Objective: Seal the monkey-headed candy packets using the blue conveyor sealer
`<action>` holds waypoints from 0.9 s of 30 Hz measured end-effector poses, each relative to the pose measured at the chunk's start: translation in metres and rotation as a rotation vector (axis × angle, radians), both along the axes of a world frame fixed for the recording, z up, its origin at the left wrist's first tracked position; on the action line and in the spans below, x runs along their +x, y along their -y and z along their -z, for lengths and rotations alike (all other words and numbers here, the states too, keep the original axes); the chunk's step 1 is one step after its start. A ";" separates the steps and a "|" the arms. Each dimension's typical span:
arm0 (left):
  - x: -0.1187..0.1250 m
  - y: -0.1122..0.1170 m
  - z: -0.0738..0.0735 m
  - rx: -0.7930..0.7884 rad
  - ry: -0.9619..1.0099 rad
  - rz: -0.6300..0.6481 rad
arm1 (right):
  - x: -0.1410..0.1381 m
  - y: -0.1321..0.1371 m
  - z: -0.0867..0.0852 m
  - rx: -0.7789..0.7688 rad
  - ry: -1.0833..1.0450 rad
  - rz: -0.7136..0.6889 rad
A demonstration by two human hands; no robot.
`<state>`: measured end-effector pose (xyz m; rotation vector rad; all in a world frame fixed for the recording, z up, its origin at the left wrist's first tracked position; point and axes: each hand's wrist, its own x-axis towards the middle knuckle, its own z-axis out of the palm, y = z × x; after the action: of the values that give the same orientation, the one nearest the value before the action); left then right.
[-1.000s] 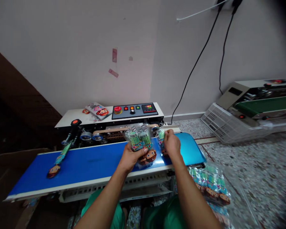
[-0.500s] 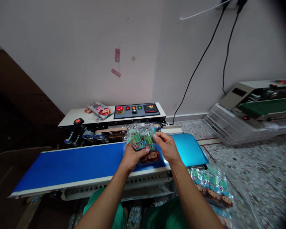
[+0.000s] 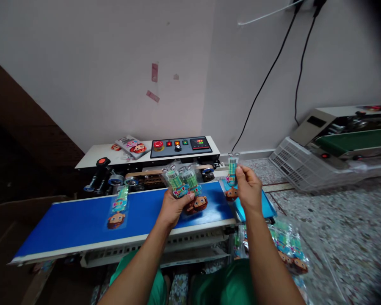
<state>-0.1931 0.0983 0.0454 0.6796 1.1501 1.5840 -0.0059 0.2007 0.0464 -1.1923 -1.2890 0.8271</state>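
Left hand (image 3: 173, 207) has a bunch of packets (image 3: 177, 182) pinched under its thumb above the blue belt (image 3: 82, 220), while the right hand (image 3: 250, 188) pinches a single packet (image 3: 232, 167) near the belt's right end. Looks like the one-at-a-time feeding step; next move probably calls for squaring its top edge with the rollers (image 3: 208, 171).

Pale grey plaster wall (image 3: 184, 38), two strips of pink tape (image 3: 154, 72) stuck on, upper one upright, lower one slanted; thin white cord (image 3: 269, 15) crossing near the top; two black cables (image 3: 305, 49) hanging at right; below them, a beige metal machine with a green belt (image 3: 352, 142), beside a white slatted plastic crate (image 3: 292, 167); speckled stone floor (image 3: 352, 212) beneath.
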 end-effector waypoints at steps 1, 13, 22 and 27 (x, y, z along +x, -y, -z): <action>-0.001 0.000 -0.001 -0.003 -0.003 -0.006 | 0.009 -0.005 0.005 -0.011 0.120 0.035; 0.003 -0.001 -0.001 -0.066 -0.050 -0.016 | -0.013 -0.014 0.034 -0.056 0.781 -0.018; 0.005 -0.004 0.005 -0.037 -0.022 -0.001 | -0.050 0.035 -0.018 0.134 0.130 -0.202; 0.007 -0.002 0.001 -0.031 0.011 0.034 | -0.060 0.038 -0.011 0.085 -0.035 -0.348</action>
<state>-0.1861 0.1005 0.0442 0.6655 1.1471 1.5366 -0.0662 0.1627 0.0575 -0.8944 -1.5110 1.0264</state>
